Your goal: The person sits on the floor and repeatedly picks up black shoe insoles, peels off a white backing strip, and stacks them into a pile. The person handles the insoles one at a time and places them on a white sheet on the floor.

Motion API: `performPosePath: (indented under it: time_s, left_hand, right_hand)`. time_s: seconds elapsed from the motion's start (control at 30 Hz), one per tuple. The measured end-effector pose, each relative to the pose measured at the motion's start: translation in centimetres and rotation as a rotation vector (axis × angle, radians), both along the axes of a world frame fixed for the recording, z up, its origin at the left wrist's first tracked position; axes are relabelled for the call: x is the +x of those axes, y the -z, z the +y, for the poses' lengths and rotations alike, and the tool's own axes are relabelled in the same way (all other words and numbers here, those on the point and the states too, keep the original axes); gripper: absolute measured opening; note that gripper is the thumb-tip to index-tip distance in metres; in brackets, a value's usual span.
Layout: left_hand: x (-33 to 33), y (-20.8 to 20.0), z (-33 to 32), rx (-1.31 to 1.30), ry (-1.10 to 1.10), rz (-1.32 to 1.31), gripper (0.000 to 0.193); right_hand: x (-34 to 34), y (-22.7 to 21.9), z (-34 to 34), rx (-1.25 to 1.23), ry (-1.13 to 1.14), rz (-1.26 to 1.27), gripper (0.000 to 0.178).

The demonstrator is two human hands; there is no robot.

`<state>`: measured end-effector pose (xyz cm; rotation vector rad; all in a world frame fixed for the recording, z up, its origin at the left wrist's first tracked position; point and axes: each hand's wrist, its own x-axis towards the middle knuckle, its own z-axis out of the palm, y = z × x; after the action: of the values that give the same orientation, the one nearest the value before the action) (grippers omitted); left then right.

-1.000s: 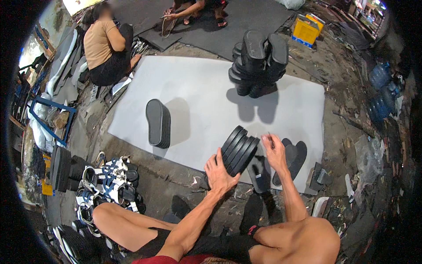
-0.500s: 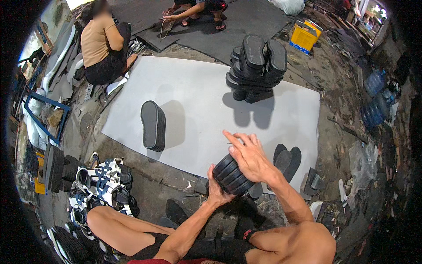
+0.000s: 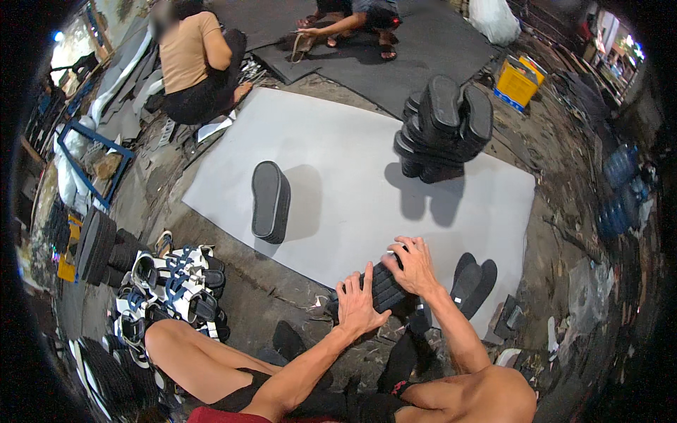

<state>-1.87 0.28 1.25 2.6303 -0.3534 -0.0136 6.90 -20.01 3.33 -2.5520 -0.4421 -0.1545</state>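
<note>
Between my two hands is a bundle of black shoe soles [image 3: 385, 293], lying crosswise with its ribbed, layered edges facing up. My left hand [image 3: 358, 304] is over its left end, fingers pointing away and thumb along the near side. At the other end my right hand [image 3: 411, 269] grips with curled fingers; its thumb is a little blurred. Beyond, a neat stack of soles [image 3: 271, 201] stands on a white sheet [image 3: 338, 176]. Farther right, a taller pile of black soles [image 3: 446, 130] is heaped crosswise. Several loose flat soles [image 3: 468, 285] lie fanned right of my right hand.
White-and-navy sandals [image 3: 173, 289] are heaped by my left knee, with more soles [image 3: 96, 247] behind. One person [image 3: 190, 56] sits at the far left; another [image 3: 352, 22] crouches at the back. A yellow box [image 3: 519, 83] and blue water bottles [image 3: 620, 190] are at right.
The bundle has turned from raised and tilted to lying lower and crosswise. My left hand has gone from beneath it to over its top; my right fingers have curled round its far end. The view has shifted.
</note>
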Motion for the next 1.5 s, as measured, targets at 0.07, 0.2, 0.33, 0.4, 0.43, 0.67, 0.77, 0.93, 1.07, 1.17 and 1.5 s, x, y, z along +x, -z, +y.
performPosePath:
  time_s: [0.07, 0.2, 0.33, 0.4, 0.43, 0.67, 0.77, 0.93, 1.07, 1.17, 1.5]
  left_hand:
    - [-0.2, 0.3, -0.1, -0.001, 0.004, 0.028, 0.145]
    - [0.7, -0.1, 0.2, -0.098, -0.002, 0.022, 0.146]
    - [1.7, -2.7, 3.3, -0.176, 0.061, -0.024, 0.15]
    - [3.3, -4.7, 4.8, -0.194, 0.116, -0.099, 0.151]
    - [4.3, -6.6, 5.4, -0.225, 0.148, -0.066, 0.151]
    - [11.1, -16.3, 10.6, -0.254, -0.106, -0.309, 0.132]
    - [18.6, -13.7, 16.1, -0.704, -0.424, -0.431, 0.102]
    - [26.4, -4.1, 30.0, -0.626, -0.762, 0.202, 0.115]
    - [24.2, 0.1, 30.5, -0.852, -0.662, 0.596, 0.105]
    - [24.7, 2.2, 28.1, -1.16, -0.55, 0.74, 0.098]
    - [24.9, 5.3, 28.8, -1.238, -0.578, 0.728, 0.081]
  right_hand:
    - [-0.2, 0.3, 0.5, -0.041, -0.055, 0.05, 0.06]
    - [0.2, -4.1, -0.1, -0.286, -0.348, 0.066, 0.099]
    - [0.4, -11.0, 1.0, -0.695, -0.643, 0.067, 0.137]
    - [1.0, -13.4, 2.1, -0.849, -0.639, 0.039, 0.138]
    - [1.2, -14.8, 2.7, -0.844, -0.621, -0.009, 0.135]
    - [7.8, -23.2, 6.5, -0.719, -0.402, -0.064, 0.121]
    - [13.6, -19.7, 7.0, -0.421, -0.071, 0.318, 0.118]
    - [16.8, -4.7, 14.1, 0.878, 0.154, 0.859, 0.094]
    - [17.8, 7.1, 19.1, 1.209, 0.279, 0.992, 0.084]
    - [18.5, 10.6, 19.3, 1.11, 0.281, 0.962, 0.082]
    - [18.6, 9.1, 21.6, 0.627, 0.29, 0.817, 0.128]
